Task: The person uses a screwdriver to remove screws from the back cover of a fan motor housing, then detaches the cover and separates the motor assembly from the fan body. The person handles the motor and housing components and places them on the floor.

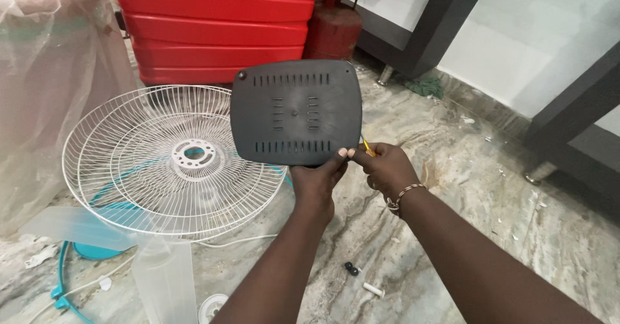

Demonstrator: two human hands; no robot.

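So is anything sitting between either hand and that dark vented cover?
Nothing visible does. The left hand already pinches the dark vented cover at its lower edge, and the right hand touches the same edge, with a yellow tool tip showing between its fingers.

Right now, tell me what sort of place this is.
Probably a room in a home, used here as a floor workspace. The marble-patterned floor, a red gas cylinder beside stacked red plastic furniture, and dark table legs suggest it. A white fan grille lies nearby.
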